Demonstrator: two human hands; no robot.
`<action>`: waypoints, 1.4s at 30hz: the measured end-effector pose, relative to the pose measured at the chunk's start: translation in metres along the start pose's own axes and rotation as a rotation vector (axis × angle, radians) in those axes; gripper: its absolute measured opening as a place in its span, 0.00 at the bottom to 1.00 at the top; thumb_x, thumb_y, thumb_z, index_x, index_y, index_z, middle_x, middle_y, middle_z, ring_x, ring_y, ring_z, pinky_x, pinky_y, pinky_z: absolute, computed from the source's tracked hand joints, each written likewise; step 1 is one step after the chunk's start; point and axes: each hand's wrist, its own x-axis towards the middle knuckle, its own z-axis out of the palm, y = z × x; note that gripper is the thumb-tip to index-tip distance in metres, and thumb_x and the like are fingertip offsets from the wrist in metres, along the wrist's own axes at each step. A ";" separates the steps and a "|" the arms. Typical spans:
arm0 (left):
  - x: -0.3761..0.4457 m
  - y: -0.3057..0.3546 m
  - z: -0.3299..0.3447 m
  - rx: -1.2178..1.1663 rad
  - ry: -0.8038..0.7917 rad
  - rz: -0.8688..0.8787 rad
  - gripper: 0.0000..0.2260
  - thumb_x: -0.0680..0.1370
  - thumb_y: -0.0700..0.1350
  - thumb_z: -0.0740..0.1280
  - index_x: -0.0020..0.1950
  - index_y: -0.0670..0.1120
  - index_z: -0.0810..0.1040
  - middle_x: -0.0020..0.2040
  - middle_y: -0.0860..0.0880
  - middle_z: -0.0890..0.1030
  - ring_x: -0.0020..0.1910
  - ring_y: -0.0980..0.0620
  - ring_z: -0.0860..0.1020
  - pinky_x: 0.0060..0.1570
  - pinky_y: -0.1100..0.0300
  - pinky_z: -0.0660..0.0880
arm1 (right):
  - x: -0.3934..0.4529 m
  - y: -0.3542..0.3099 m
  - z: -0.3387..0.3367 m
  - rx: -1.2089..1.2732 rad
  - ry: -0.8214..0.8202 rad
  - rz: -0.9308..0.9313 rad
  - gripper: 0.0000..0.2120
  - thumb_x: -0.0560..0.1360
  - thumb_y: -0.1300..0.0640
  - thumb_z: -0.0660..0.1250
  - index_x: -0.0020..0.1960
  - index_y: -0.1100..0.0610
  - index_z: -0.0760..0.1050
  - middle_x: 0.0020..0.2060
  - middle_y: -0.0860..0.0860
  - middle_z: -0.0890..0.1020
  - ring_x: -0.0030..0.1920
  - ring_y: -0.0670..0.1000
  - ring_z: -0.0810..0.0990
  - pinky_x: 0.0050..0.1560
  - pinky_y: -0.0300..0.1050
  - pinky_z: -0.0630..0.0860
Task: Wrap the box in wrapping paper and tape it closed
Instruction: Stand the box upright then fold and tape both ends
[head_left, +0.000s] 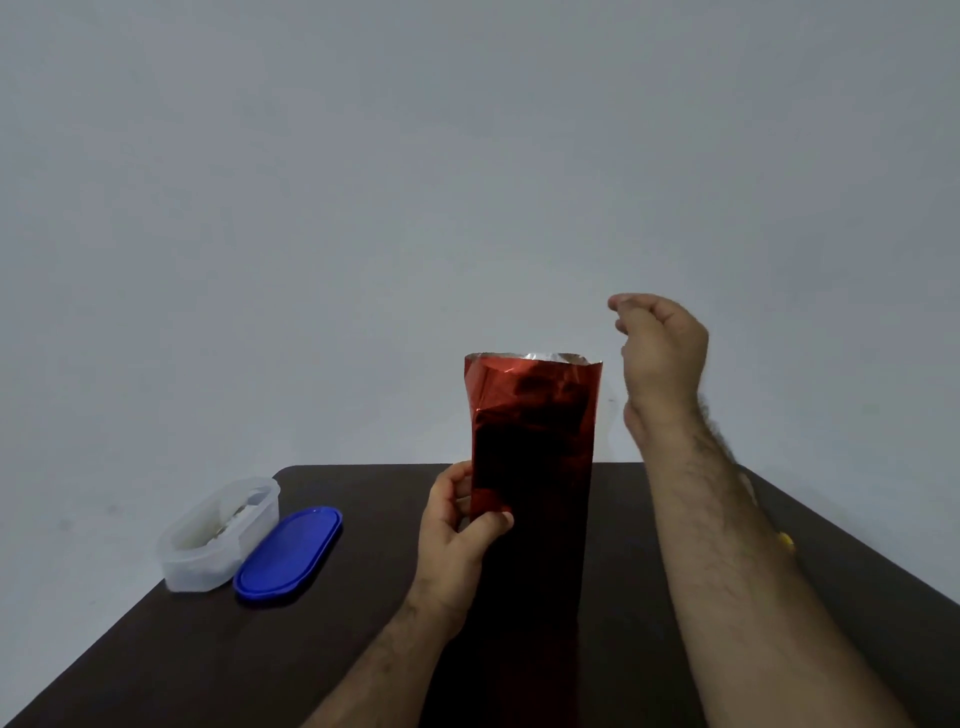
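Observation:
A tall box wrapped in shiny red paper (535, 447) stands upright over the dark table, its top end open with the silver inner side showing. My left hand (457, 530) grips its left edge, thumb on the front. My right hand (660, 348) is raised to the right of the paper's top, apart from it, fingers loosely curled; I cannot tell whether it pinches anything. The box itself is hidden under the paper.
A clear plastic container (218, 535) with small items inside sits at the table's left, its blue lid (288, 553) lying beside it. A small yellow thing (785, 540) peeks out behind my right forearm. The dark table (156, 649) ends at a grey wall.

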 end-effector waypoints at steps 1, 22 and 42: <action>0.000 0.000 0.000 -0.002 -0.004 -0.005 0.28 0.70 0.44 0.75 0.69 0.57 0.75 0.63 0.51 0.83 0.63 0.48 0.83 0.64 0.40 0.81 | -0.006 0.006 0.000 0.056 0.012 0.079 0.06 0.78 0.57 0.70 0.48 0.53 0.87 0.48 0.44 0.88 0.53 0.46 0.85 0.57 0.45 0.81; -0.002 0.046 0.002 0.032 0.078 0.060 0.19 0.87 0.62 0.54 0.78 0.66 0.70 0.79 0.62 0.70 0.79 0.59 0.66 0.80 0.41 0.61 | -0.099 0.028 -0.037 0.065 -0.196 0.184 0.12 0.80 0.64 0.70 0.47 0.51 0.89 0.63 0.50 0.83 0.63 0.48 0.82 0.56 0.38 0.80; 0.033 0.129 -0.012 0.471 -0.365 0.245 0.25 0.72 0.60 0.77 0.68 0.54 0.84 0.65 0.58 0.83 0.68 0.59 0.78 0.74 0.47 0.72 | -0.092 0.016 -0.043 -0.061 -0.594 0.222 0.21 0.68 0.56 0.70 0.61 0.50 0.84 0.62 0.47 0.83 0.62 0.48 0.82 0.60 0.42 0.80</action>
